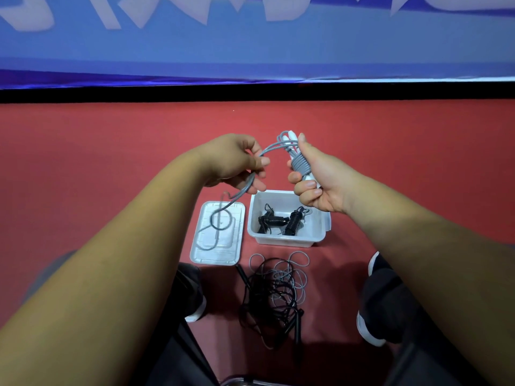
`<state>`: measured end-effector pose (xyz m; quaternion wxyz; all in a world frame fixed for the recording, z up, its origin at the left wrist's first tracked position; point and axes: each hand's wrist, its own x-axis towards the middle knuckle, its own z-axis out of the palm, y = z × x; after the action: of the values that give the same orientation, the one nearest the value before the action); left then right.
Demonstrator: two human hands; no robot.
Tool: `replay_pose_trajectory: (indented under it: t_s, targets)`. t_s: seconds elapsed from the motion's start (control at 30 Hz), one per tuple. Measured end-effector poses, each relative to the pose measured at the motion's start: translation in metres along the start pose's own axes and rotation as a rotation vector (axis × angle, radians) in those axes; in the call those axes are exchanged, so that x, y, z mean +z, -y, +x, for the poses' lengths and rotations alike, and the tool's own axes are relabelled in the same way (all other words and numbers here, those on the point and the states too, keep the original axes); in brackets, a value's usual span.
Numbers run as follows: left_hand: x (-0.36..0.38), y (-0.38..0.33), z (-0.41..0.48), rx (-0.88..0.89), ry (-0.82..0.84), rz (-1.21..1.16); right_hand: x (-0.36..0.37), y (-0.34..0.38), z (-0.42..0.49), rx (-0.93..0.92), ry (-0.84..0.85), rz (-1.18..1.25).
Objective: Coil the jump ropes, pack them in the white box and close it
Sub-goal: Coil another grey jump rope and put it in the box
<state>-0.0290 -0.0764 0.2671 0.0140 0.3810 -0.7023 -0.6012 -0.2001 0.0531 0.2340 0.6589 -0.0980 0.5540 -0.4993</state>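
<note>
lid (217, 256): flat on the red floor (111, 162), just left of the box, a gap btwn them. loose tail of the grey rope lies looped across it.
L hand (237, 160): up in the air above the lid, fingers curled, pinching the free run of the grey rope btwn thumb and fingers. the rope drops out of the bottom of the hand down to the lid.
grey rope (301, 166): arcs from L hand over to R hand. at the R end it's wound in tight turns round a folded bundle w/ white handles, a loop sticking out the top.
pile (267, 296): tangle of loose black rope plus thin grey loops on the floor, near side of the box, btwn the shoes. black handles at the edges of it.
box (287, 238): white, open, on the floor right of the lid. 2 black coils (292, 222) already inside, side by side.
R hand (320, 185): above the far right corner of the box, fist wrapped round the wound grey bundle, thumb up along it.
shoes (370, 324): dark w/ white soles, one each side of the pile.
</note>
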Motion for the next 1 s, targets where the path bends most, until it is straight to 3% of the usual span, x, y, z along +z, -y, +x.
replay_pose_trajectory:
  t_s: [0.2,0.4,0.77,1.0]
  targets:
    - [-0.005,-0.007,-0.003,0.152,0.066,-0.194,0.0,0.001,0.0,-0.008,-0.014,0.014]
    - [-0.013,-0.005,-0.002,0.195,0.12,-0.098,-0.004,0.006,0.001,-0.031,-0.033,0.063]
    - [-0.017,0.002,0.003,0.111,0.176,0.02,-0.011,0.015,-0.005,-0.051,0.041,0.131]
    - [-0.02,0.01,0.005,0.082,0.152,0.146,-0.006,0.019,-0.01,-0.017,0.089,0.038]
